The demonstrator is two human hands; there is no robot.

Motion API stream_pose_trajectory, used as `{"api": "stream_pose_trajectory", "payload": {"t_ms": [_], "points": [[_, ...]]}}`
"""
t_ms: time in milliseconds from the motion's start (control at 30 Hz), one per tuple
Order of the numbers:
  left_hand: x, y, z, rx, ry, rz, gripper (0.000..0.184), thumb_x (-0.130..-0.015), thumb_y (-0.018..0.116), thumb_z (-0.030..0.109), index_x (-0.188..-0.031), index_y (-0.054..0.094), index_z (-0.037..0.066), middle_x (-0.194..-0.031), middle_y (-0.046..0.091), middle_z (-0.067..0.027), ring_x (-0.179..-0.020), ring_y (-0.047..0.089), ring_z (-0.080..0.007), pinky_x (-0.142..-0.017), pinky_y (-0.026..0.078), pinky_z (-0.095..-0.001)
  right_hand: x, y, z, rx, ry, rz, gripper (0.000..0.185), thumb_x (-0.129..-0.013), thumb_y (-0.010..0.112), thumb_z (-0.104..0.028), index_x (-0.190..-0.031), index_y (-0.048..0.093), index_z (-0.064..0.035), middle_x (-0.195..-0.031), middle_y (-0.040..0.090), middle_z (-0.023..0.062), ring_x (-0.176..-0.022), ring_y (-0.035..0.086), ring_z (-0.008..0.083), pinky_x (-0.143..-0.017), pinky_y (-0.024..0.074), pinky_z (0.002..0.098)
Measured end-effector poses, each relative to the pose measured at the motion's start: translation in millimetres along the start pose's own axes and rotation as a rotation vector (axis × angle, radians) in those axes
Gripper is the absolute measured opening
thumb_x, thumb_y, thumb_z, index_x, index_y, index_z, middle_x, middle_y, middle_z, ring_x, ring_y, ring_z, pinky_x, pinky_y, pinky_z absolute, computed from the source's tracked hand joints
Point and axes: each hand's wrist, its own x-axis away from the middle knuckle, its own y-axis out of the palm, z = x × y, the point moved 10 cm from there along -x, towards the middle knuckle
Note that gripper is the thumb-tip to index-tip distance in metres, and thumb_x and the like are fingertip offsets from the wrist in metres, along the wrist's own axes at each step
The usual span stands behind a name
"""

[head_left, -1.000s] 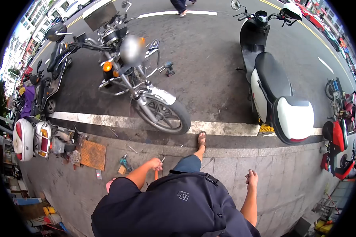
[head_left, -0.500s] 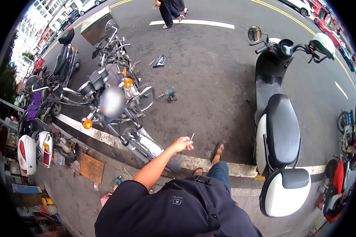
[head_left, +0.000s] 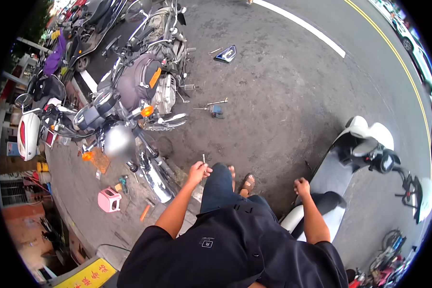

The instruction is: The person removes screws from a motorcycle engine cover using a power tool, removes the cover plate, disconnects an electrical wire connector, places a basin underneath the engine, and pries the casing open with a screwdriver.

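My left hand (head_left: 198,173) is closed around a short, thin, pale stick (head_left: 204,157) that points up from the fingers; its kind is too small to tell. My right hand (head_left: 301,186) hangs in a loose fist beside the scooter (head_left: 332,177), with nothing visible in it. Ahead and to the left stands a motorcycle (head_left: 139,81) with a chrome front fender. On the asphalt beside it lie a blue cordless power tool (head_left: 217,111), a metal wrench-like tool (head_left: 218,102) and a blue-and-black side cover (head_left: 225,54).
At the left are a pink stool (head_left: 109,199), an orange-handled tool (head_left: 145,212), a teal power tool (head_left: 123,181) and a rusty plate (head_left: 100,160). More scooters are parked behind the motorcycle. A yellow sign (head_left: 89,276) stands at the lower left; cars (head_left: 415,50) are along the road.
My view has turned and moved forward, between the motorcycle and scooter. My right hand has come into view. The left hand still holds the pale stick. The passer-by has almost left the frame.
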Motion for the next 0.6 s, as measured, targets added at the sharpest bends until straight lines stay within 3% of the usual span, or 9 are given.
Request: {"api": "stream_pose_trajectory", "payload": {"t_ms": [100, 267, 400, 467, 533, 600], "points": [[-42.5, 19.2, -2.2, 0.218, 0.022, 0.135, 0.017, -0.092, 0.049, 0.019, -0.091, 0.055, 0.003, -0.08, 0.068, -0.009, -0.055, 0.058, -0.0093, -0.05, 0.046, -0.0223, -85.8, 5.3, -128.3, 0.131, -0.173, -0.027, 0.019, -0.081, 0.056, -0.019, -0.081, 0.06, -0.0001, -0.061, 0.061, 0.0069, -0.047, 0.055, 0.0125, -0.045, 0.043, 0.0267], [-122.8, 94.7, 21.8, 0.129, 0.08, 0.165, 0.018, -0.091, 0.05, 0.018, -0.09, 0.055, 0.0, -0.075, 0.068, -0.0078, -0.054, 0.058, -0.0106, -0.053, 0.048, -0.0251, -141.1, 76.8, -299.4, 0.094, -0.247, -0.264, 0.018, -0.085, 0.058, -0.02, -0.09, 0.061, -0.003, -0.07, 0.061, 0.0039, -0.057, 0.055, 0.0098, -0.049, 0.0429, 0.0244], [-185.6, 148.0, 121.1, -0.048, 0.187, 0.115, 0.017, -0.089, 0.052, 0.019, -0.092, 0.058, 0.003, -0.072, 0.067, -0.0087, -0.06, 0.064, -0.0197, -0.057, 0.05, -0.0322, -171.2, 137.7, -346.1, 0.208, -0.26, -0.515, 0.02, -0.083, 0.059, -0.02, -0.094, 0.061, -0.003, -0.075, 0.063, 0.0046, -0.061, 0.058, 0.0106, -0.055, 0.0472, 0.025], [-195.3, 175.3, 127.9, -0.085, 0.256, 0.118, 0.017, -0.088, 0.053, 0.02, -0.09, 0.057, 0.004, -0.071, 0.067, -0.0097, -0.065, 0.067, -0.0232, -0.058, 0.05, -0.0349, -180.2, 152.0, -361.5, 0.337, -0.212, -0.584, 0.02, -0.082, 0.06, -0.019, -0.094, 0.061, -0.0028, -0.075, 0.064, 0.0056, -0.062, 0.059, 0.0116, -0.056, 0.0483, 0.0257], [-186.6, 195.8, 155.0, -0.043, 0.274, 0.017, 0.015, -0.089, 0.051, 0.018, -0.09, 0.056, 0.003, -0.071, 0.067, -0.0082, -0.06, 0.064, -0.0191, -0.056, 0.049, -0.0322, -192.2, 164.7, -383.4, 0.463, -0.191, -0.648, 0.021, -0.081, 0.06, -0.019, -0.094, 0.062, -0.0026, -0.074, 0.064, 0.0065, -0.062, 0.06, 0.0126, -0.058, 0.0494, 0.0264], [-175.0, 198.3, 182.1, 0.227, 0.152, 0.057, 0.015, -0.091, 0.049, 0.015, -0.092, 0.054, 0.001, -0.074, 0.067, -0.0077, -0.057, 0.06, -0.0145, -0.056, 0.047, -0.0283, -212.2, 177.1, -407.0, 0.639, -0.315, -0.688, 0.026, -0.078, 0.062, -0.024, -0.091, 0.062, -0.0019, -0.074, 0.066, 0.0135, -0.064, 0.065, 0.0218, -0.067, 0.0514, 0.0347]]}}
